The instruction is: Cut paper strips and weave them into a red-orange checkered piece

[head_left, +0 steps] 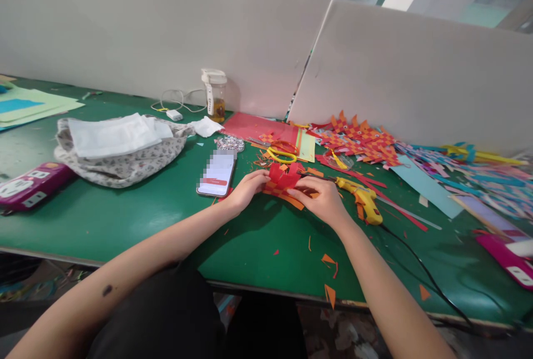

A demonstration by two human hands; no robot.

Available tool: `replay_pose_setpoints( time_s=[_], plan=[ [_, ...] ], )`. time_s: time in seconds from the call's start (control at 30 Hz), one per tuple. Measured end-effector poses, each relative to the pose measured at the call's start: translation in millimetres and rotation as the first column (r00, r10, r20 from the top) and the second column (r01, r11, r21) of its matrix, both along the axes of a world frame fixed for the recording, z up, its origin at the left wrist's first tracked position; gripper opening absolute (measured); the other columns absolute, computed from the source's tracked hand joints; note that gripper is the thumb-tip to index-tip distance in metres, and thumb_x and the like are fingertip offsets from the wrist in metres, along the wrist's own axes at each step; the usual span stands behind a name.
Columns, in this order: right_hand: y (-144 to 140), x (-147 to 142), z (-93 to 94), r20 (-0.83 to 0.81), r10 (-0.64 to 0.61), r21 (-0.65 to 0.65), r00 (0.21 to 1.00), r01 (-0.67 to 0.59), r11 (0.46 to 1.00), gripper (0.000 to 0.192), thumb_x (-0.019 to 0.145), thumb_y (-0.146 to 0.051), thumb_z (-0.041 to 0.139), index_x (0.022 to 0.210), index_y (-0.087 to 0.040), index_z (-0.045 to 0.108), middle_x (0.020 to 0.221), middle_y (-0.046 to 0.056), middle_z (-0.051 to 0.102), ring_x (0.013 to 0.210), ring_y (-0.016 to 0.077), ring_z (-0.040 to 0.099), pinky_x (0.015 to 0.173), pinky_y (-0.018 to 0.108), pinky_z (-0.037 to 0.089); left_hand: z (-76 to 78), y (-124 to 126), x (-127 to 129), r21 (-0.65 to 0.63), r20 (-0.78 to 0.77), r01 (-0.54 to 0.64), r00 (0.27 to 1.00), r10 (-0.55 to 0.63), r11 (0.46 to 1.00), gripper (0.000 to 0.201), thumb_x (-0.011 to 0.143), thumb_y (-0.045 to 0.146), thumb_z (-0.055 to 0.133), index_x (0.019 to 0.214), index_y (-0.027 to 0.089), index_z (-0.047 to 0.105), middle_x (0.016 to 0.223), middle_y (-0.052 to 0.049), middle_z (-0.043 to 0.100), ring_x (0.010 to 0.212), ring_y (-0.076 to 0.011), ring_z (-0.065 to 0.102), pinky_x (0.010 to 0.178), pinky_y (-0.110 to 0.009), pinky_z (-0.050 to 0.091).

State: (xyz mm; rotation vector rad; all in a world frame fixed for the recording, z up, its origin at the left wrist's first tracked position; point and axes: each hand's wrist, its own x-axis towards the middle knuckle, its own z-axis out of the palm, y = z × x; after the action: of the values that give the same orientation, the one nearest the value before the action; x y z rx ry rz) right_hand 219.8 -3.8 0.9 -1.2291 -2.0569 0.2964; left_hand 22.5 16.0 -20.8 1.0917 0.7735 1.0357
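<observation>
Left hand (246, 188): fingers closed on weave (283, 182), left edge.
Right hand (321, 198): fingers pinching weave, right edge.
Glue gun (363, 198): just right, on desk (125, 220).
Phone (217, 173): left.

Red-orange checkered woven paper (283, 182)

Bare green table (266, 237) before hands; glue gun (361, 197) rightward.

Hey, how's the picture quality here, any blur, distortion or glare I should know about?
Head view: wide-angle bending bows the table edge and partition panels; the phone screen is pixelated out; soft even light, faint shadows under the left hand and right hand on the woven paper piece; corners slightly smeared, no strong glare.
</observation>
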Motion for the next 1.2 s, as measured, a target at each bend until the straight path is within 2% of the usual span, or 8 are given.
replay_pose_setpoints(
  time_s=[0.13,0.27,0.37,0.47,0.77,0.97,1.1,1.2],
  plan=[
    [0.1,0.0,1.3,0.013,0.019,0.044,1.000,-0.019,0.999,0.020,0.078,-0.039,0.060,0.075,-0.020,0.067,0.079,0.004,0.068,0.069,0.0172,0.063,0.068,0.030,0.051,0.4,-0.7,-0.8,0.049,-0.003,0.047,0.999,-0.047,0.998,0.017,0.066,0.021,0.051,0.079,0.015,0.059,0.081,-0.001,0.061,0.082,-0.0149,0.056,0.082,-0.028,0.040],
    [-0.1,-0.5,1.3,-0.006,0.023,0.011,1.000,-0.023,1.000,0.021,0.078,-0.039,0.060,0.074,-0.019,0.066,0.079,0.005,0.068,0.064,0.0156,0.062,0.060,0.028,0.051,0.5,-1.1,-1.4,0.061,0.025,0.071,0.997,-0.073,0.996,0.019,0.067,0.019,0.049,0.083,0.015,0.058,0.086,-0.002,0.063,0.085,-0.0161,0.058,0.085,-0.030,0.041],
    [-0.1,-0.7,0.3,-0.031,-0.004,-0.016,1.000,0.003,1.000,0.020,0.077,-0.039,0.061,0.073,-0.019,0.064,0.075,0.003,0.067,0.059,0.0142,0.061,0.057,0.027,0.051,-1.7,-1.1,-0.6,0.154,0.007,0.098,0.995,-0.100,0.983,0.030,0.059,0.009,0.055,0.089,0.015,0.057,0.096,-0.004,0.065,0.094,-0.0192,0.059,0.087,-0.032,0.042],
    [0.6,-0.4,-1.2,-0.044,-0.027,-0.053,0.999,0.024,0.998,0.019,0.076,-0.038,0.062,0.072,-0.020,0.062,0.070,0.002,0.067,0.056,0.0140,0.060,0.057,0.027,0.051,-7.1,0.1,0.0,0.252,-0.073,0.075,0.996,-0.058,0.965,0.042,0.058,0.004,0.062,0.097,0.015,0.056,0.102,-0.008,0.066,0.095,-0.0209,0.061,0.088,-0.035,0.044],
    [3.7,4.0,0.6,-0.043,-0.060,0.005,0.997,0.061,0.998,0.016,0.075,-0.036,0.063,0.071,-0.021,0.067,0.072,0.002,0.070,0.058,0.0161,0.062,0.058,0.029,0.051,-13.0,4.9,-3.2,0.287,-0.181,0.094,0.983,-0.042,0.953,0.024,0.070,0.012,0.060,0.094,0.016,0.055,0.088,-0.005,0.070,0.083,-0.0184,0.067,0.080,-0.034,0.051],
    [3.8,3.8,0.1,-0.016,0.020,0.011,1.000,-0.020,1.000,0.014,0.077,-0.033,0.061,0.074,-0.021,0.067,0.073,0.002,0.069,0.061,0.0155,0.061,0.059,0.028,0.049,-14.6,5.3,-2.1,0.314,-0.204,0.098,0.978,-0.034,0.944,0.028,0.068,0.013,0.065,0.096,0.014,0.059,0.098,-0.009,0.069,0.090,-0.0179,0.065,0.085,-0.034,0.049],
    [3.8,2.4,-1.2,0.004,0.037,0.026,0.999,-0.037,0.999,0.014,0.079,-0.032,0.060,0.076,-0.021,0.068,0.074,0.003,0.069,0.063,0.0161,0.062,0.060,0.029,0.049,-9.8,0.6,-1.4,0.365,-0.240,0.101,0.971,-0.011,0.925,0.039,0.068,0.025,0.069,0.104,0.014,0.060,0.105,-0.010,0.067,0.092,-0.0182,0.064,0.085,-0.033,0.049],
    [3.1,1.4,-0.9,0.015,0.036,0.052,0.999,-0.037,0.998,0.011,0.078,-0.029,0.062,0.076,-0.021,0.068,0.075,0.003,0.069,0.065,0.0162,0.063,0.063,0.028,0.049,-5.0,-2.5,-2.2,0.413,-0.302,0.071,0.951,0.063,0.908,0.029,0.073,0.035,0.065,0.093,0.014,0.066,0.093,-0.006,0.069,0.084,-0.0175,0.063,0.076,-0.029,0.050]
  ],
)
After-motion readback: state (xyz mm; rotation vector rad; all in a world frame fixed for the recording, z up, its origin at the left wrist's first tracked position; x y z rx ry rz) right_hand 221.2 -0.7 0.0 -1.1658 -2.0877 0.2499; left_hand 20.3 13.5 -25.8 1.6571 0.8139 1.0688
